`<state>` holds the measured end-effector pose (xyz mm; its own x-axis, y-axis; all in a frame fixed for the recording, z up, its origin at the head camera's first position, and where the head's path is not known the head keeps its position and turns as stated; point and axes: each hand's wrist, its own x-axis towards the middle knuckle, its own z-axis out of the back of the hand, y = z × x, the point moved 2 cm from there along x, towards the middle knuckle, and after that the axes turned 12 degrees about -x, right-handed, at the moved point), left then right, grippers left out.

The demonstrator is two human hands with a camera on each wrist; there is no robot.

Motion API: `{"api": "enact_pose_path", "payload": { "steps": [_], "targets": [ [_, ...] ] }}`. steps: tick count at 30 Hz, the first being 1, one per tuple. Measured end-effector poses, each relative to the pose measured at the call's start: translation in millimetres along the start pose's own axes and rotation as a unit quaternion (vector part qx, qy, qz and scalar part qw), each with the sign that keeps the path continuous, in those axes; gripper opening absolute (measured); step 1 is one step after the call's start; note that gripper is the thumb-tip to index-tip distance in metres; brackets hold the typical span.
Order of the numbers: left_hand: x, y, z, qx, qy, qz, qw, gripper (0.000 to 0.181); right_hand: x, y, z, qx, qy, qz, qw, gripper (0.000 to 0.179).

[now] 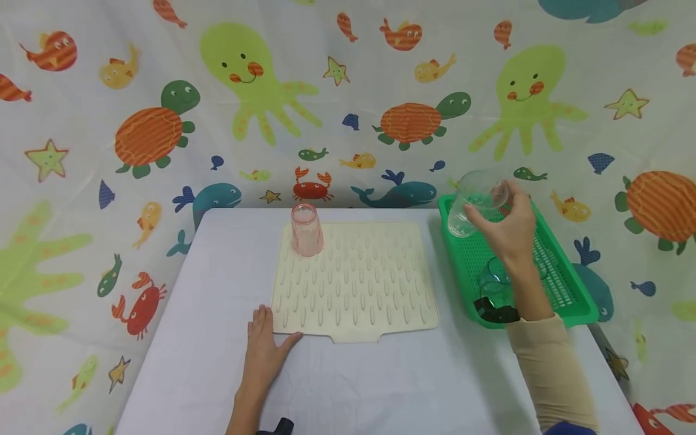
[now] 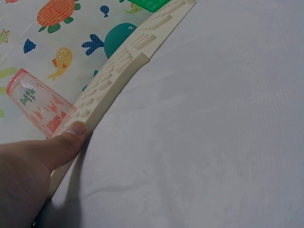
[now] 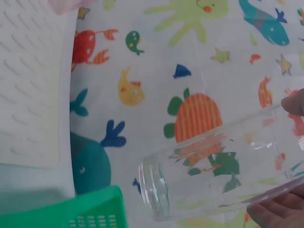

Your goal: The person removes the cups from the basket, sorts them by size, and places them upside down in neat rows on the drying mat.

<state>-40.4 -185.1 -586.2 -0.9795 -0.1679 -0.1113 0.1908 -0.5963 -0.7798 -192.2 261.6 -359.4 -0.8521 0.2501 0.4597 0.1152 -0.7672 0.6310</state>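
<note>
My right hand point(image 1: 511, 232) grips a clear drinking glass point(image 1: 469, 202), tilted and raised over the far part of the green basket point(image 1: 580, 305). In the right wrist view the clear glass point(image 3: 213, 175) lies between thumb and fingers, its thick base facing left. My left hand point(image 1: 264, 350) rests at the near left corner of a cream ribbed draining mat point(image 1: 375, 272), fingers straight along its side. Its thumb touches the front edge in the left wrist view. A pink glass point(image 1: 307, 234) stands mouth down at the mat's far left corner.
Bluish glassware point(image 1: 492, 279) lies in the green basket, partly hidden by my right forearm and its black wrist camera point(image 1: 496, 311). The white-covered table point(image 1: 380, 386) meets a sea-animal curtain point(image 1: 348, 109) at the back and sides.
</note>
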Motion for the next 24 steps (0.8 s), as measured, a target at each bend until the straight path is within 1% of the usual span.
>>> {"api": "enact_pose_path", "payload": {
  "steps": [4,7,9,12,17,21,24],
  "targets": [
    [-1.8,0.3,0.0,0.001,0.010,0.006,0.9999,0.111,-11.0,7.5,-7.1,-0.012,0.024,0.006,0.9996,0.073],
    [-1.5,0.5,0.5,0.005,0.008,0.006,0.9999,0.111,-16.5,13.3,-13.7,-0.004,0.039,0.029,0.9988,0.069],
    [-0.7,0.6,1.3,0.009,0.006,0.008,0.9999,0.111,-20.2,17.7,-18.3,-0.003,0.049,0.044,0.9978,0.070],
    [-0.7,0.5,1.5,0.015,0.006,0.011,0.9998,0.111,-28.0,23.8,-23.9,-0.004,0.067,0.064,0.9957,0.076],
    [-0.7,-0.9,2.6,0.017,0.005,0.005,0.9998,0.110,-42.4,33.2,-32.8,-0.004,0.094,0.079,0.9924,0.080],
    [-0.5,-1.2,2.7,0.021,0.006,0.002,0.9998,0.110,-53.5,39.4,-40.7,0.004,0.105,0.099,0.9895,0.083],
    [0.1,-1.3,3.4,0.025,0.007,0.007,0.9996,0.110,-61.0,44.9,-46.4,0.008,0.116,0.117,0.9863,0.086]
  ]
}}
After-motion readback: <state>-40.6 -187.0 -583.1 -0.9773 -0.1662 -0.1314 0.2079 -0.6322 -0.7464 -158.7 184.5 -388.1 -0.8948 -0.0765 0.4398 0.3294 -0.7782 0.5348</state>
